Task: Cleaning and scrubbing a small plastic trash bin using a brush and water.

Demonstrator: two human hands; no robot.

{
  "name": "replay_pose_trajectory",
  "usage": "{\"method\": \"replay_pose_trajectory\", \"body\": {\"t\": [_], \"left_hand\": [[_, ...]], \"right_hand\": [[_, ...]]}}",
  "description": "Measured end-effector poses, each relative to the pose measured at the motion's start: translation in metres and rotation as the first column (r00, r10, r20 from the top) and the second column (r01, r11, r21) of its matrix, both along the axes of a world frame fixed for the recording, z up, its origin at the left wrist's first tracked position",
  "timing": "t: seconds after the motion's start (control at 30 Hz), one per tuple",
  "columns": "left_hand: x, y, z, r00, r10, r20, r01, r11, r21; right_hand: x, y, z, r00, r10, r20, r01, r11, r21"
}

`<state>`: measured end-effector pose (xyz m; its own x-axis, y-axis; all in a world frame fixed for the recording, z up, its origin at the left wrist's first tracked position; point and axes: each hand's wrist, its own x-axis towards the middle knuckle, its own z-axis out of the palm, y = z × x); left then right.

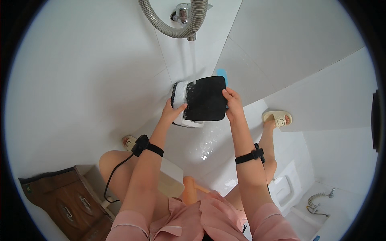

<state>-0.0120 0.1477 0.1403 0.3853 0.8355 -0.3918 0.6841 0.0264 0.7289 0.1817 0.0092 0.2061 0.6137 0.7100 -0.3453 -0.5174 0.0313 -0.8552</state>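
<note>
The left hand (175,111) is gripping the left side of a black-and-white, box-like object with rounded corners (207,98), its thumb lying over the white part. The right hand (234,103) is clamping the right edge of the object's flat black face between thumb and fingers. The two hands are holding it up in front of the body, tilted, below a short metal spout (191,37). A thin stream of water (193,60) is running down onto its upper edge and splashing there. A ribbed, silvery metal hose (199,14) is looping above. A bright blue item (222,73) is showing just behind the object, mostly hidden. Below, the white tiled floor (211,138) is glistening.
</note>
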Motion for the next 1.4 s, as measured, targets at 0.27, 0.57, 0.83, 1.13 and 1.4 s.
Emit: {"method": "replay_pose_trajectory", "body": {"t": [0.27,0.57,0.83,1.13,1.4], "left_hand": [[0.014,-0.002,0.037,0.986,-0.110,0.125,0.125,0.985,-0.118],[0.002,-0.018,0.043,0.945,-0.067,0.321,0.114,0.985,-0.130],[0.026,-0.023,0.068,0.909,0.035,0.415,-0.017,0.999,-0.048],[0.040,-0.001,0.085,0.867,0.031,0.497,0.044,0.989,-0.139],[0.042,-0.019,0.065,0.814,0.181,0.552,-0.035,0.964,-0.264]], "right_hand": [[0.002,-0.049,0.005,0.990,-0.096,-0.102,0.103,0.993,0.063],[0.005,-0.061,-0.110,0.834,0.070,0.548,0.208,0.879,-0.428],[-0.020,-0.050,-0.133,0.881,0.097,0.464,0.157,0.865,-0.477],[-0.059,-0.060,-0.011,0.989,-0.075,0.127,0.098,0.978,-0.183],[-0.084,-0.056,0.020,0.980,0.011,0.199,0.017,0.990,-0.138]]}}
